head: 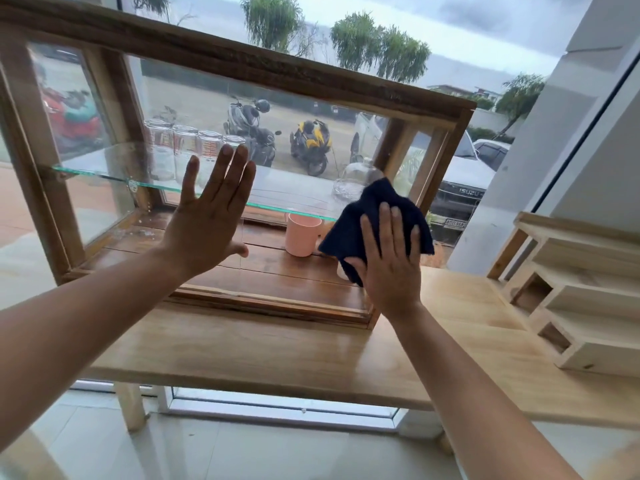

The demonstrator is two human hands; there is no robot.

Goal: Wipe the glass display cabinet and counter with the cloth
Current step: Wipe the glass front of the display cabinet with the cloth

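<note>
A: The glass display cabinet [242, 74] on the counter [242, 348], how does it take pressure?
B: Stiff but fragile, I judge. The left hand [211, 216] braces the front pane, fingers straight and slightly spread.
A: The cloth [367, 216]?
B: Soft and light. The right hand [388, 258] presses it on the glass, fingers straight.

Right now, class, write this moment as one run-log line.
phase: wiping cabinet front | left hand: flat on glass | right hand: pressing cloth on glass | cup: inside cabinet
</note>
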